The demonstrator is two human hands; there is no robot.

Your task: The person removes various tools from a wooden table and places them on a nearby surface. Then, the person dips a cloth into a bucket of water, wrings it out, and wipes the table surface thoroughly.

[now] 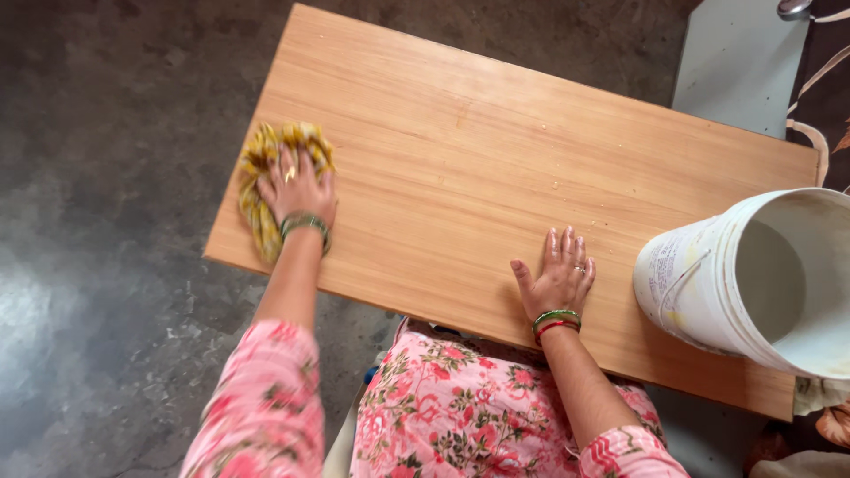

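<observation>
- left hand (pixel 298 188) sits at the left of the frame, just above the middle, palm down, fingers spread a bit and pointing toward the top, pressing flat on what's under it
- left forearm runs pretty much straight down from there toward the lower left, bare up to a pink floral sleeve, green bangles on the wrist
- right hand (pixel 559 276) is right of centre, also palm down and flat, fingers stretched out and close together, thumb sticking out to the left, holding nothing
- right wrist has green and red bangles, forearm angles down to the lower right into the same pink sleeve
</observation>
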